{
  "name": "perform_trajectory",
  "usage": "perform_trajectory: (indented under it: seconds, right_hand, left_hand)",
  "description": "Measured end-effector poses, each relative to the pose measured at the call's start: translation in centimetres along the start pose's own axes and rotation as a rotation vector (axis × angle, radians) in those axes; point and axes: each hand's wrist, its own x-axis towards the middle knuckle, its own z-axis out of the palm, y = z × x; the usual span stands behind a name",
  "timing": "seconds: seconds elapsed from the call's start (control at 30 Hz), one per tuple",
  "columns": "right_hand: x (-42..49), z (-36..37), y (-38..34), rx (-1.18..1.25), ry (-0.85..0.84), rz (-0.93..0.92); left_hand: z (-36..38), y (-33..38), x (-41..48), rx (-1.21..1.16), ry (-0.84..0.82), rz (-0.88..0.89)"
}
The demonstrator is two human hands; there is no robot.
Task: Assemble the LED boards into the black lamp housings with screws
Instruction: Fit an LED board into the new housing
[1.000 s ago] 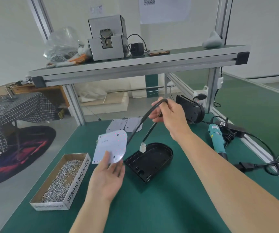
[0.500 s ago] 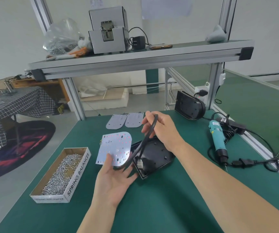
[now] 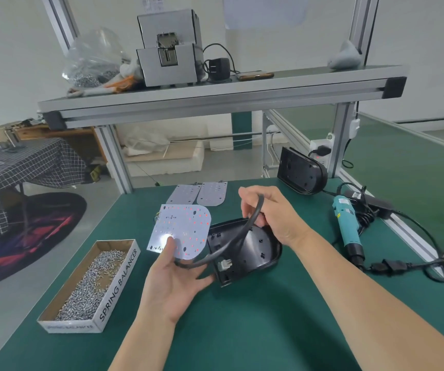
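Pinching the LED board (image 3: pixel 182 231) by its near edge, my left hand (image 3: pixel 172 277) holds it just left of the black lamp housing (image 3: pixel 258 250). My right hand (image 3: pixel 271 212) grips the cable (image 3: pixel 231 245) above the housing. Wiring seems the step in hand: next, I judge, the white connector (image 3: pixel 225 264) must meet the board before seating and screws.
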Motion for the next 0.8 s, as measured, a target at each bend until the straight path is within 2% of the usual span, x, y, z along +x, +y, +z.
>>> perform_trajectory:
  seconds: [0.13, 0.3, 0.43, 0.6, 0.7, 0.8]
  right_hand:
    - [-1.1, -0.5, -0.1, -0.128, -0.041, -0.053]
    - [-1.3, 0.0, -0.3, -0.186, 0.05, -0.149]
    - [-1.1, -0.7, 0.3, -0.233, 0.093, -0.126]
    - [-1.0, -0.9, -0.1, -0.335, -0.029, -0.082]
    - [-0.9, -0.6, -0.9, -0.393, -0.092, -0.119]
    - [-0.5, -0.2, -0.9, -0.444, -0.223, -0.058]
  left_hand:
    - [0.7, 0.3, 0.4, 0.047, 0.0, 0.011]
    - [0.9, 0.3, 1.1, 0.074, 0.018, 0.01]
    - [0.8, 0.2, 1.2, 0.026, 0.041, 0.002]
    - [1.0, 0.3, 1.5, 0.066, 0.05, 0.009]
    - [1.3, 0.3, 1.6, 0.095, 0.009, 0.008]
    - [1.4, 0.4, 1.9, 0.083, -0.067, -0.004]
